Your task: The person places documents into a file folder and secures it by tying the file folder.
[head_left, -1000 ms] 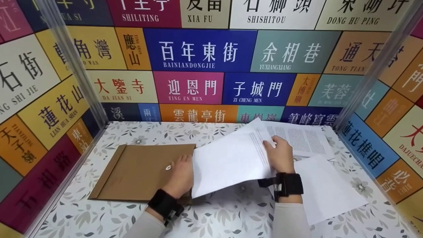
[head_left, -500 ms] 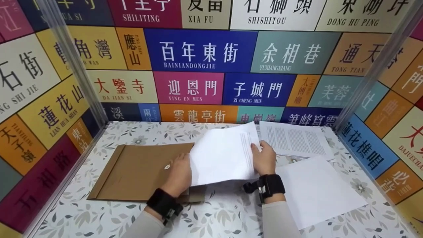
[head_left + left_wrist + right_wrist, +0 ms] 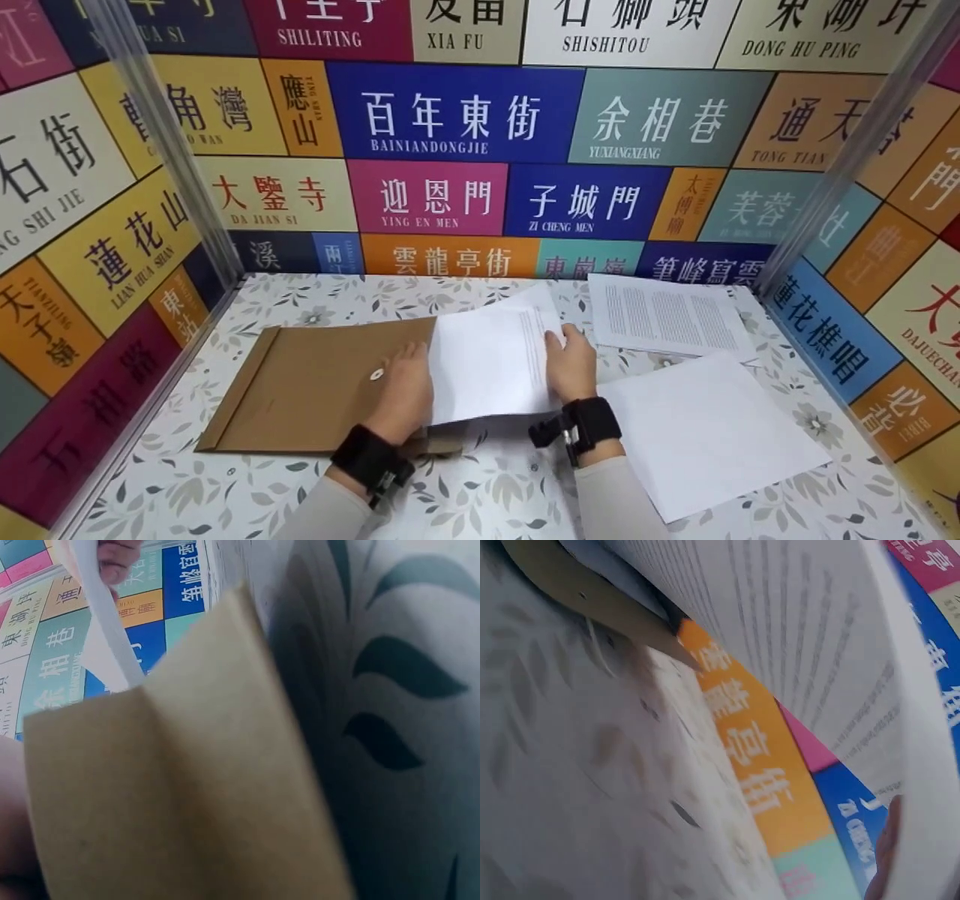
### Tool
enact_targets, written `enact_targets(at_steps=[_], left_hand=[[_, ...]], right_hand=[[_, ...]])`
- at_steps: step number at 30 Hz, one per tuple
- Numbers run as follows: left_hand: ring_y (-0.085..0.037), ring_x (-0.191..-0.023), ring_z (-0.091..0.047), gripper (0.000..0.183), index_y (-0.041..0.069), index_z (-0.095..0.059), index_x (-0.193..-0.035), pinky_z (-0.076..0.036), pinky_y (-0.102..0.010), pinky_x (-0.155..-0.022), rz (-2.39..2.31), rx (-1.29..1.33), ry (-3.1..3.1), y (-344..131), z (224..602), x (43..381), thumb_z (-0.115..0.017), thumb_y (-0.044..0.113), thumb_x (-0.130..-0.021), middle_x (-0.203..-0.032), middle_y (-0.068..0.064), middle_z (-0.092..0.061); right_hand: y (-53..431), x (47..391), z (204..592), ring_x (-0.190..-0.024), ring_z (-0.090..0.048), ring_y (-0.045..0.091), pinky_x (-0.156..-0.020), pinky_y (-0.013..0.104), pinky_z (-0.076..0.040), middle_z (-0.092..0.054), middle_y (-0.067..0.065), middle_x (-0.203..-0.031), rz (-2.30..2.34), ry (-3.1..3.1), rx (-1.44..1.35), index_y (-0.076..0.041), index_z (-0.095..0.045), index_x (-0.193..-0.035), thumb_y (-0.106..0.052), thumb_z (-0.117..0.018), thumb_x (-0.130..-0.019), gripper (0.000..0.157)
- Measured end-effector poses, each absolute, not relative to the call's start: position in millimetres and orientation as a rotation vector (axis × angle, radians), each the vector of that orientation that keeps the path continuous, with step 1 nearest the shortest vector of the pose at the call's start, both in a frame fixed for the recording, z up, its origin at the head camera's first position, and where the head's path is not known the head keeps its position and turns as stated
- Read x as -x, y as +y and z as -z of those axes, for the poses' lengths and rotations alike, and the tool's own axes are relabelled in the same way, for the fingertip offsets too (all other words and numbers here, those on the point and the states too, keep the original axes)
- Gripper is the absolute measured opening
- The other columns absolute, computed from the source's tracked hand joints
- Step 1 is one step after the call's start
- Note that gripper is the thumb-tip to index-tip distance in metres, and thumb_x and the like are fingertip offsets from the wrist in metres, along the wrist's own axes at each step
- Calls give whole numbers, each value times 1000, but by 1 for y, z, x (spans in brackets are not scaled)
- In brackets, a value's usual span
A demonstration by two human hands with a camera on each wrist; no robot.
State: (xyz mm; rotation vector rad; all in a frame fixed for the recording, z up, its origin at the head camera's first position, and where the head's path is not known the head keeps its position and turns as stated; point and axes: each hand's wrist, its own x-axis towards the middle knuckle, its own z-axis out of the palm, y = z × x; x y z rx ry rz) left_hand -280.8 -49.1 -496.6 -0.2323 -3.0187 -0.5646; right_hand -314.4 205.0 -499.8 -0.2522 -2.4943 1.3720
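A brown paper envelope (image 3: 315, 390) with a round white button lies at the left in the head view. My left hand (image 3: 405, 394) grips it by its right-hand, open end, and in the left wrist view the brown flap (image 3: 202, 735) there stands raised. My right hand (image 3: 571, 364) pinches the right edge of some white printed paper (image 3: 484, 367). The paper's left end goes in at the envelope's mouth; how deep is hidden. In the right wrist view the paper (image 3: 780, 637) bows upward, with lines of print on its underside.
Printed pages (image 3: 667, 315) lie at the back right of the flower-patterned table (image 3: 495, 502). Nearer, a blank white sheet (image 3: 720, 435) lies right of my right wrist. Sign-covered walls (image 3: 457, 112) enclose the back and both sides.
My right hand has moved left, carrying the paper further toward and into the envelope. The envelope has shifted slightly left; my left hand keeps its hold on it.
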Motion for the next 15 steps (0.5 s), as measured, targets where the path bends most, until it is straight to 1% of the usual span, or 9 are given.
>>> enact_targets(at_steps=[3,5,10,12,15], left_hand=[[-48,-146,-39,54,-14,-44,-149,-28,-66,-118,606,233,-2982,-49,498,280,-44,-16,-95,-154,-34,-44],[-48,-146,-39,52,-14,-46,-148,-28,-65,-118,633,229,-2970,-49,499,279,-37,-16,-97,-153,-34,-45],[-47,-147,-39,50,-13,-46,-148,-28,-65,-118,624,221,-2975,-46,498,278,-35,-16,-99,-154,-33,-45],[-47,-146,-40,49,-13,-47,-148,-29,-66,-118,615,214,-2974,-44,498,278,-35,-15,-100,-154,-32,-45],[-46,-147,-40,47,-13,-47,-148,-29,-65,-118,626,210,-2971,-42,497,277,-35,-13,-102,-154,-32,-46]], right_hand=[[187,312,507,-106,-65,36,-97,50,-49,-70,23,-115,-1417,-2488,253,3,-67,-121,-20,-52,-108,30],[174,310,511,-99,-65,35,-92,49,-50,-71,21,-107,-1430,-2470,236,3,-68,-116,-17,-51,-107,28],[147,301,516,-96,-65,35,-91,51,-51,-69,21,-103,-1440,-2478,145,3,-64,-111,-12,-51,-106,20],[138,298,517,-103,-65,37,-95,51,-51,-69,23,-109,-1458,-2502,92,3,-62,-116,-12,-51,-106,22],[129,294,517,-122,-62,42,-107,52,-46,-65,29,-128,-1489,-2552,3,8,-59,-131,-13,-51,-106,34]])
